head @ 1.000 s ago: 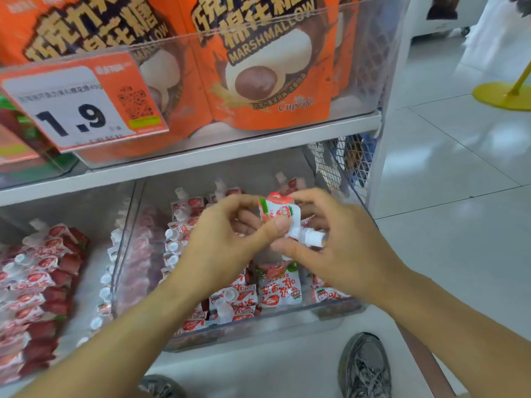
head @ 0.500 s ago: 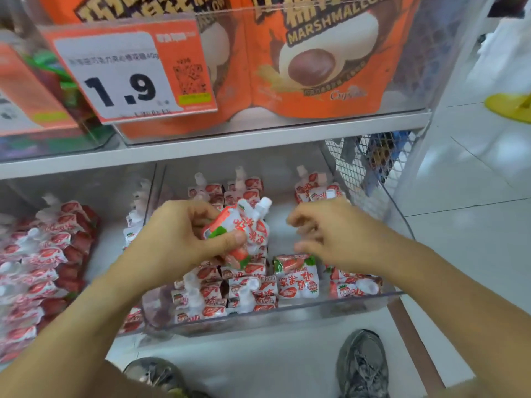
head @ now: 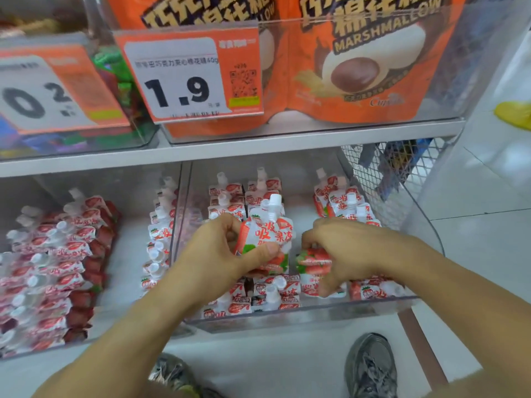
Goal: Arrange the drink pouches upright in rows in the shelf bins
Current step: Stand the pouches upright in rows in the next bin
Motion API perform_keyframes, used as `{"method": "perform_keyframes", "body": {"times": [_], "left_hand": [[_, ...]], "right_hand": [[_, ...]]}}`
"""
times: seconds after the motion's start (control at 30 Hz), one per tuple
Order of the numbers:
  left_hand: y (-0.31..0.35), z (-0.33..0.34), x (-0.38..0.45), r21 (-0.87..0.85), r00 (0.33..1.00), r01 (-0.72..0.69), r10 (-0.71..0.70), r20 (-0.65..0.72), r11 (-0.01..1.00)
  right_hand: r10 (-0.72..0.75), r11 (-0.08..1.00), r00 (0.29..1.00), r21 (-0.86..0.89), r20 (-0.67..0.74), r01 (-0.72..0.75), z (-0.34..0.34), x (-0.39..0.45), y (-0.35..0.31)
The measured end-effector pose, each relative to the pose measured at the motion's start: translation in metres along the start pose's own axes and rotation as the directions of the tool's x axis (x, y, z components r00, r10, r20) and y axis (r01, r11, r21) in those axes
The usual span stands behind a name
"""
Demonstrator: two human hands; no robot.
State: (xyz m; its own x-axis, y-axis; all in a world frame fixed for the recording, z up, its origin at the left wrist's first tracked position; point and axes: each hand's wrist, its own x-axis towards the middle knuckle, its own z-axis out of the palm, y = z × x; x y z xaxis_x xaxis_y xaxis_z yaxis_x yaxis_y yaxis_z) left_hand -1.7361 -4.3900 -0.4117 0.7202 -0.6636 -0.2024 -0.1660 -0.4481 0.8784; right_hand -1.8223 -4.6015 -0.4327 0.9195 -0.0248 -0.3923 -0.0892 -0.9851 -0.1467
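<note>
The left hand (head: 212,254) grips a white strawberry-printed spouted drink pouch (head: 265,234) upright above the clear plastic shelf bin (head: 301,317). The right hand (head: 344,248) curls its fingers (head: 309,239) round a second strawberry pouch (head: 311,261) inside that bin.

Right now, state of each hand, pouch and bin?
left hand: grips raised pouch, upright, capped
right hand: fingers curled on second pouch in right bin
right bin: rows unfinished, front pouches lying flat
left bin: pouches in rows

Two hands (head: 212,254) (head: 344,248) showing; two clear bins (head: 301,317) (head: 86,344) holding uncountably many pouches (head: 267,234); two price tags (head: 189,76) (head: 48,90) hanging; two shoes (head: 370,366) (head: 172,374) standing.
</note>
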Motion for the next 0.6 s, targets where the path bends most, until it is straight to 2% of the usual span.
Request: {"method": "perform_keyframes", "body": {"times": [0.1, 0.17, 0.23, 0.27, 0.4, 0.47, 0.53, 0.57, 0.6], "left_hand": [[0.003, 0.004, 0.002, -0.108, 1.000, 0.013, -0.015, -0.015, 0.994], [0.004, 0.005, 0.005, -0.199, 0.999, 0.012, -0.019, -0.036, 0.980], [0.007, 0.007, 0.006, -0.233, 0.998, 0.010, -0.024, -0.057, 0.972], [0.008, 0.008, 0.006, -0.245, 0.997, 0.009, -0.027, -0.067, 0.970], [0.012, 0.015, 0.007, -0.261, 0.995, 0.002, -0.027, -0.092, 0.965], [0.012, 0.019, 0.008, -0.286, 0.996, 0.010, -0.034, -0.078, 0.958], [0.012, 0.021, 0.008, -0.293, 0.998, 0.005, -0.022, -0.053, 0.956], [0.013, 0.023, 0.008, -0.278, 0.999, -0.010, -0.002, -0.042, 0.961], [0.013, 0.025, 0.009, -0.271, 0.999, -0.021, 0.011, -0.039, 0.962]], "right_hand": [[-0.005, 0.996, 0.995, 0.084, -0.104, 0.014, -0.001, -0.022, 0.006], [0.025, 0.981, 0.967, 0.191, -0.255, 0.025, -0.003, -0.038, 0.012], [0.113, 0.927, 0.919, 0.374, -0.379, 0.040, -0.007, -0.050, 0.018], [0.155, 0.865, 0.905, 0.496, -0.397, 0.070, -0.011, -0.056, 0.020], [0.298, 0.512, 0.876, 0.838, -0.380, 0.189, -0.012, -0.066, 0.013], [0.413, 0.237, 0.861, 0.948, -0.296, 0.212, -0.002, -0.062, 0.006], [0.449, -0.093, 0.872, 0.960, -0.195, 0.263, 0.007, -0.057, -0.003], [0.441, -0.181, 0.880, 0.943, -0.178, 0.281, 0.009, -0.056, -0.008], [0.434, -0.206, 0.883, 0.934, -0.182, 0.294, 0.012, -0.054, -0.012]]}}
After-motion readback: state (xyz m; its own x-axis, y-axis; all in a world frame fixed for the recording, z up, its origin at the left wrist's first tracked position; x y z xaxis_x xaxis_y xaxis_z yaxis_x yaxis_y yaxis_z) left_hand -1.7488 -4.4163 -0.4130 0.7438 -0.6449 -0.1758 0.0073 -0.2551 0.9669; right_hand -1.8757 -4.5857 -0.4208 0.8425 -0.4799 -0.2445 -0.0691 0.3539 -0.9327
